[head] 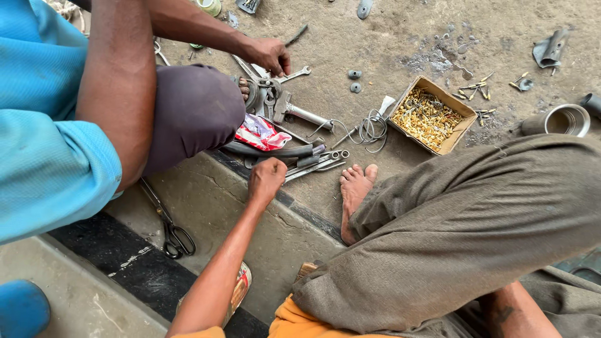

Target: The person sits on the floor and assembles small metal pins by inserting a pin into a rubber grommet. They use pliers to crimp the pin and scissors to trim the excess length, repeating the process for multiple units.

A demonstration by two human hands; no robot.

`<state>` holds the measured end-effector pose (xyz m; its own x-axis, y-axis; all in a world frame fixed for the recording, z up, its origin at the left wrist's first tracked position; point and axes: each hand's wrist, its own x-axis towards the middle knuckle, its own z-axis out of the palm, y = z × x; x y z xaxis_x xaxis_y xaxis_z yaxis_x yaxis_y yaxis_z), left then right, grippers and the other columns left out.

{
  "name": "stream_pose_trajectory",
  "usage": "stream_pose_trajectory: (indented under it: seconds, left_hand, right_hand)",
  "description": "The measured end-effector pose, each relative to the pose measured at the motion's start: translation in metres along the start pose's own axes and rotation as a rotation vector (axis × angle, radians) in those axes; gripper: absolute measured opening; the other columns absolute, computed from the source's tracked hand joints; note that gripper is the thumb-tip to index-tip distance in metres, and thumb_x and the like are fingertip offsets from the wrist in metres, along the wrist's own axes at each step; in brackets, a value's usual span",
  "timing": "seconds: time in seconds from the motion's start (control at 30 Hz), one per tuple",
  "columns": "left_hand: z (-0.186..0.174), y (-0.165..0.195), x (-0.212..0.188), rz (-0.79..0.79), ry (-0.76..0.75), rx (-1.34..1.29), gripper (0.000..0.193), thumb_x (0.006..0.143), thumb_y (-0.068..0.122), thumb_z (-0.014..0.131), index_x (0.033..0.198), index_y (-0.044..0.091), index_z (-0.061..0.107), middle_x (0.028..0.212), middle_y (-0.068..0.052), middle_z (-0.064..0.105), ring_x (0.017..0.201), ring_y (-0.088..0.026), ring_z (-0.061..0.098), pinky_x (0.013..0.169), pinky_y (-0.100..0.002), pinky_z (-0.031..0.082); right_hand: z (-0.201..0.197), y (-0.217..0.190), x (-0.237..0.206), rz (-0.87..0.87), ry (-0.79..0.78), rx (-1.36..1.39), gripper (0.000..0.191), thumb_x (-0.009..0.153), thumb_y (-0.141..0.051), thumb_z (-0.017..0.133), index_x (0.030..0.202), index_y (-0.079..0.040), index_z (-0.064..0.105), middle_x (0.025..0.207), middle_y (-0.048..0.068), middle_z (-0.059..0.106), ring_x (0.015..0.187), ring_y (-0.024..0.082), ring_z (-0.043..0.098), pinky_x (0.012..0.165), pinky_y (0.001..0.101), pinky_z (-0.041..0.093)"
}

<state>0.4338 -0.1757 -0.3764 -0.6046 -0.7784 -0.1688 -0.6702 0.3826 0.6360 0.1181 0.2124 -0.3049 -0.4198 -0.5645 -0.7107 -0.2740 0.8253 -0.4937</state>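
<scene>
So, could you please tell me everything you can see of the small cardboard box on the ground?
The cardboard box is small, shallow, rectangular and open-topped, of plain brown card with worn edges. It sits flat on the dusty concrete floor, turned at an angle, and is filled with small brass-coloured metal pieces. A few similar pieces lie scattered beside its far corner. A coil of thin wire lies next to its left side. No hand touches it.

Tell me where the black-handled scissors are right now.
Head view, lower left: the scissors lie on the concrete step, beside the co-worker's blue sleeve.
</scene>
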Motion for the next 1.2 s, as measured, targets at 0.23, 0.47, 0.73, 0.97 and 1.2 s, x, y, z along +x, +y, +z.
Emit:
stream_pose_trajectory:
  seconds: [0.23, 0.47, 0.73, 0.97, 1.2]
  left_hand:
    - [-0.107, -0.039, -0.055, -0.253, 0.229, 0.509, 0.020, 0.098, 0.033, 0.062, 0.106, 0.017, 0.070, 0.082, -0.018, 0.073, 0.077, -0.040, 0.071, 0.069, -0.054, 0.056]
    - [-0.209, -0.096, -0.063, -0.920, 0.140, 0.675, 0.090, 0.087, 0.086, 0.060, 0.106, 0.000, 0.078, 0.117, -0.029, 0.071, 0.107, -0.047, 0.068, 0.083, -0.062, 0.055]
    - [-0.203, -0.083, -0.084, -0.950, 0.310, 0.501, 0.079, 0.077, 0.072, 0.082, 0.110, 0.001, 0.076, 0.120, -0.027, 0.070, 0.111, -0.046, 0.065, 0.091, -0.062, 0.049]
    - [-0.197, -0.085, -0.091, -0.592, -0.005, 0.542, 0.072, 0.087, 0.063, 0.075, 0.089, -0.008, 0.079, 0.087, -0.034, 0.072, 0.096, -0.051, 0.070, 0.085, -0.059, 0.053]
    - [-0.106, 0.008, -0.080, -0.252, 0.118, 0.226, 0.047, 0.083, 0.043, 0.074, 0.098, -0.002, 0.072, 0.087, -0.025, 0.072, 0.081, -0.041, 0.070, 0.078, -0.051, 0.055]
  right_hand:
    - [-0.015, -0.005, -0.001, 0.030, 0.023, -0.039, 0.042, 0.088, -0.028, 0.069, 0.119, -0.001, 0.063, 0.106, 0.015, 0.072, 0.096, 0.025, 0.069, 0.087, 0.0399, 0.054]
    - [-0.045, -0.003, -0.003, 0.008, 0.081, -0.055, 0.046, 0.088, -0.030, 0.070, 0.123, -0.002, 0.061, 0.111, 0.014, 0.071, 0.101, 0.024, 0.068, 0.090, 0.0388, 0.053]
    - [-0.102, 0.009, -0.029, 0.032, 0.199, -0.027, 0.050, 0.088, -0.032, 0.071, 0.128, -0.002, 0.060, 0.116, 0.013, 0.070, 0.107, 0.023, 0.067, 0.093, 0.0375, 0.052]
    - [-0.088, 0.009, -0.036, 0.019, 0.215, 0.037, 0.055, 0.089, -0.033, 0.072, 0.131, -0.002, 0.058, 0.121, 0.013, 0.069, 0.112, 0.023, 0.066, 0.097, 0.0363, 0.051]
    - [-0.073, -0.009, -0.024, -0.058, 0.242, 0.135, 0.059, 0.089, -0.035, 0.073, 0.135, -0.002, 0.056, 0.126, 0.012, 0.069, 0.117, 0.022, 0.065, 0.100, 0.0352, 0.050]
